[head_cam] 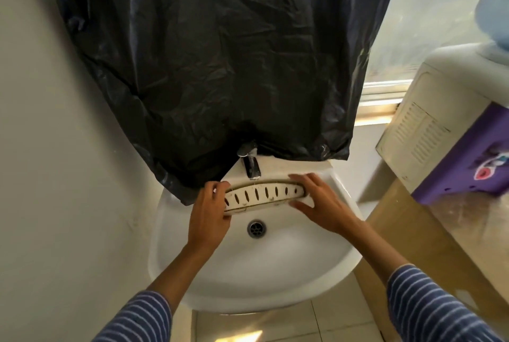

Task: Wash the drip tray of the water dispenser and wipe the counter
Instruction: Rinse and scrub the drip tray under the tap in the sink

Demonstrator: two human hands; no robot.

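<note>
A curved white drip tray [261, 195] with a row of dark slots and brown grime along its rim is held over the white sink [275, 272], just under the chrome tap [252, 164]. My left hand [210, 217] grips its left end, fingers curled round the edge. My right hand [319, 201] holds the right end between thumb and fingers. A little water shows at the tap's spout. The water dispenser [451, 132], white with a purple front, stands on a wooden counter [429, 234] at the right.
A black plastic sheet [220, 52] hangs on the wall above the sink and drapes over its back left rim. The drain [256, 228] sits in the basin's middle. A window [429, 24] is at the upper right. Beige floor tiles [275, 325] lie below.
</note>
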